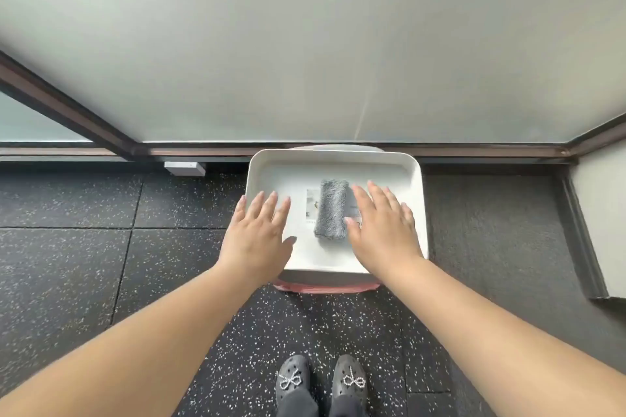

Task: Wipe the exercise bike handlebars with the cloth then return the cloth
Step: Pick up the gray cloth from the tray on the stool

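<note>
While both arms reach forward from the bottom of the view, we note the cloth lying inside a white tray. We take the tray as our landmark. It is rectangular with rounded corners and a raised rim, and it sits on a low stand whose pink edge shows just below the tray's near side.

Cloth: grey, with a fuzzy, fibrous pile showing lighter and darker streaks. It is folded into a narrow, upright oblong, its long side running from the near part of the tray toward the far part. It lies roughly at the tray's centre, partly on top of a pale printed card or label on the tray floor; the print is too small to read.

Left hand: palm down, fingers spread and straight, over the tray's left rim and left part. It holds nothing and is clearly apart from the cloth.

Right hand: palm down, fingers spread, over the tray's right part. The thumb tip is just beside the cloth's right edge; we cannot tell whether it touches. Nothing is gripped.

Beyond the tray's far side we see a dark frame and a frosted pane. Around the tray the floor is black speckled matting. Below the tray's near side are two dark shoes with sparkly bows.
</note>
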Action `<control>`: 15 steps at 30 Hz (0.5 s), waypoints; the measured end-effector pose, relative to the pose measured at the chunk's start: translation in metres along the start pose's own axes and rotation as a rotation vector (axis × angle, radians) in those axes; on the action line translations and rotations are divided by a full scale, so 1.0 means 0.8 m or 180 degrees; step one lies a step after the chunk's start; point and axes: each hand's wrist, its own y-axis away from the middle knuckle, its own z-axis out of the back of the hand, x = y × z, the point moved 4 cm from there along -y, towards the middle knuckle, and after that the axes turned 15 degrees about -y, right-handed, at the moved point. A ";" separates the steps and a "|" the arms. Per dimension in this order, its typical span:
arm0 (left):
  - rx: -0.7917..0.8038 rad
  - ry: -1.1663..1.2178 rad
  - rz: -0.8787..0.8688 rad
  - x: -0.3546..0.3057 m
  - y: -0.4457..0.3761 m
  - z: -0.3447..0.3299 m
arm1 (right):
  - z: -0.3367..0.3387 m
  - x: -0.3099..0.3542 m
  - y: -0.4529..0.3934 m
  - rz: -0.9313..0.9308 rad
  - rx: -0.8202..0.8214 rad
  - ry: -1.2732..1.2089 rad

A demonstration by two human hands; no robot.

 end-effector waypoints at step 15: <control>-0.0355 0.0690 0.0064 -0.022 -0.106 -0.079 | -0.092 -0.008 -0.099 -0.0389 -0.0629 -0.0210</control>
